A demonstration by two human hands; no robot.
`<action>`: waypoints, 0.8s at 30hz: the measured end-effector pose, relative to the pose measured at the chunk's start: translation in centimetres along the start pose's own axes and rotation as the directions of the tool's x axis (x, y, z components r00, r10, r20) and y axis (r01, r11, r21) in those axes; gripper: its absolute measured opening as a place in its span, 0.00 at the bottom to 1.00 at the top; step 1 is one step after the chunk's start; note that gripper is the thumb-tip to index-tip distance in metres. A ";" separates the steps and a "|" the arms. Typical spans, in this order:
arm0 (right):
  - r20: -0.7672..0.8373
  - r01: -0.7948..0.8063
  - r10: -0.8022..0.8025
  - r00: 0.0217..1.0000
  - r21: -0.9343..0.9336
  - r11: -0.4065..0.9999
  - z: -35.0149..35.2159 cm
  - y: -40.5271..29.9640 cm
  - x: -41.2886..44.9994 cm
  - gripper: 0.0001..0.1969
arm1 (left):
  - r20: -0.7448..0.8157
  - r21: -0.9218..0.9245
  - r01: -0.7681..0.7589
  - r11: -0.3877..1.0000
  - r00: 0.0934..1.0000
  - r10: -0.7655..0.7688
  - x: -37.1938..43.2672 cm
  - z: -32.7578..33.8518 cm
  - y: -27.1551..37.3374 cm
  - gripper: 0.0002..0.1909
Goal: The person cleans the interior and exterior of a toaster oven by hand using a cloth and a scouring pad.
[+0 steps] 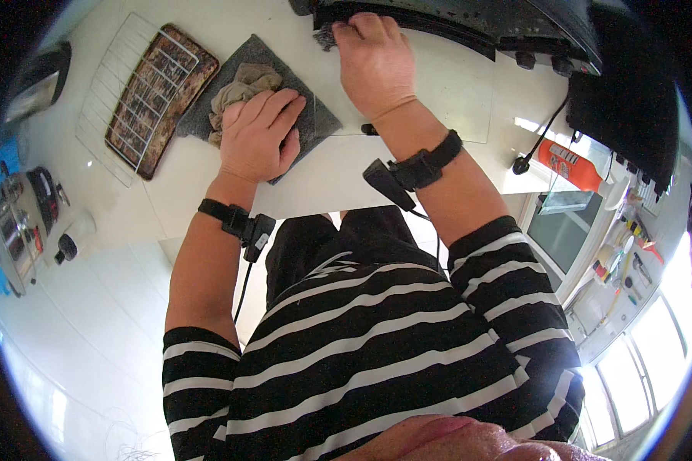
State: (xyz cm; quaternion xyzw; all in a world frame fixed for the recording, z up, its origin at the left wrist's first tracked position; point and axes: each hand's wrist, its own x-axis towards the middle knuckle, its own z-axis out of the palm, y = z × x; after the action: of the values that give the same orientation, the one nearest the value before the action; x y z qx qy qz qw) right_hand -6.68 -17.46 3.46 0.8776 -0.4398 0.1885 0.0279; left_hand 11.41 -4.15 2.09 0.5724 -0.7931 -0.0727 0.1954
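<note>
My right hand (pixel 376 63) is closed on a grey metal scouring pad (pixel 324 37) at the lower front edge of a black countertop oven (pixel 427 26). My left hand (pixel 259 132) rests on a crumpled brown cloth (pixel 245 86), fingers spread over its side; whether they grip it I cannot tell. Under the cloth lies a dark grey mat or folded towel (pixel 317 118), turned cornerwise on the pale countertop (pixel 300 193).
Left of the mat, a wire rack (pixel 112 75) overlaps a stained baking tray (pixel 205 57). Farther left are a metal appliance (pixel 14 213) and a white bottle (pixel 78 233). At right lie a black plug (pixel 521 166) and an orange bottle (pixel 571 164).
</note>
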 end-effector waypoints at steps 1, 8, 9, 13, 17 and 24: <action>0.048 -0.011 0.010 0.999 0.016 1.000 -0.5 -0.4 0.2 0.13 | -0.008 -0.002 0.006 1.000 1.000 -0.006 -0.1 -0.1 0.0 0.24; 0.100 -0.169 0.203 0.974 -0.280 0.945 -0.9 8.8 -3.1 0.14 | -0.009 0.027 0.010 1.000 1.000 -0.010 -0.1 0.0 0.1 0.23; 0.090 -0.132 0.166 0.982 -0.301 0.944 0.3 8.1 -2.9 0.14 | -0.015 0.023 -0.013 1.000 1.000 0.014 0.2 0.1 0.3 0.23; 0.000 0.003 -0.003 1.000 0.041 0.999 -0.2 -0.4 -0.7 0.14 | 0.034 0.040 0.015 0.999 0.999 -0.017 0.0 -0.4 0.2 0.23; -0.050 -0.123 0.115 0.992 -0.203 0.971 -0.2 10.2 -5.2 0.13 | 0.000 0.077 0.007 0.997 1.000 -0.007 -0.3 -0.4 0.0 0.22; -0.028 -0.083 0.086 0.996 0.096 0.992 -2.4 5.2 -6.9 0.06 | -0.010 0.118 -0.019 0.993 1.000 0.020 0.3 -0.4 0.4 0.22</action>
State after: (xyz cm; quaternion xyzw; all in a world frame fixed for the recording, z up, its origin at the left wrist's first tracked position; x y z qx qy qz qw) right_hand -15.22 -14.91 2.59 0.8554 -0.4667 0.2242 -0.0149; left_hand 11.13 -4.25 2.69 0.5756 -0.8004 -0.0205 0.1664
